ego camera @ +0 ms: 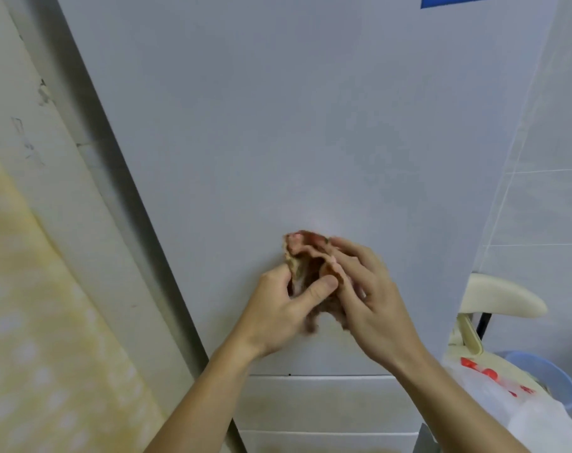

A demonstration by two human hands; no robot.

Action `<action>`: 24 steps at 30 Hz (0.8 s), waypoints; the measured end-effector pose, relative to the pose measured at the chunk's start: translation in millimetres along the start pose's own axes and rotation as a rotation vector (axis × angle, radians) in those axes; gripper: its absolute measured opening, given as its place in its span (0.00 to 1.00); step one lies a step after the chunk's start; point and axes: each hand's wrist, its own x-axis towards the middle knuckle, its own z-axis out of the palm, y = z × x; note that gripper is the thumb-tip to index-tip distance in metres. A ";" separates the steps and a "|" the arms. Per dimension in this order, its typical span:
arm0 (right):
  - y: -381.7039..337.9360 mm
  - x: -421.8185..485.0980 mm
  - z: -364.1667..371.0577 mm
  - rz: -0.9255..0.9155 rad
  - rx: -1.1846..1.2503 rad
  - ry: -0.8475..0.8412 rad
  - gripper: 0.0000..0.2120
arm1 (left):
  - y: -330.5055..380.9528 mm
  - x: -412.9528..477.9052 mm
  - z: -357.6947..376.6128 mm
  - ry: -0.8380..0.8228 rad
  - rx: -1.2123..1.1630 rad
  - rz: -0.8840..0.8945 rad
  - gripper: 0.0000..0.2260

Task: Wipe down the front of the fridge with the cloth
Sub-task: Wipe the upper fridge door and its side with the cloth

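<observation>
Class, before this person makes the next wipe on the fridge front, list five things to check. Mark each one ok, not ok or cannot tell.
1. Cloth in hand: ok, both hands hold it in front of the fridge.
2. Left hand grip: ok, thumb and fingers pinch the cloth.
3. Right hand grip: ok, fingers curl round the cloth's right side.
4. Cloth spread flat on the door: not ok, it is bunched between the hands.
5. Path upward: ok, the door is plain as far as the blue sticker.
6. Cloth damp enough: cannot tell.
</observation>
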 end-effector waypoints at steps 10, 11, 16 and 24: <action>-19.1 -3.9 4.3 0.452 0.367 0.015 0.22 | -15.6 1.6 -50.2 -0.088 -0.688 -0.252 0.16; -20.9 -3.0 7.0 0.526 0.447 -0.018 0.24 | -16.7 1.9 -54.4 -0.111 -0.682 -0.228 0.17; -33.7 -0.2 14.6 0.475 0.436 0.129 0.21 | -5.0 2.5 -64.4 -0.129 -0.416 -0.201 0.15; -38.6 -18.3 15.7 0.215 -0.037 -0.101 0.27 | 7.7 7.0 -74.3 -0.085 -0.448 -0.340 0.14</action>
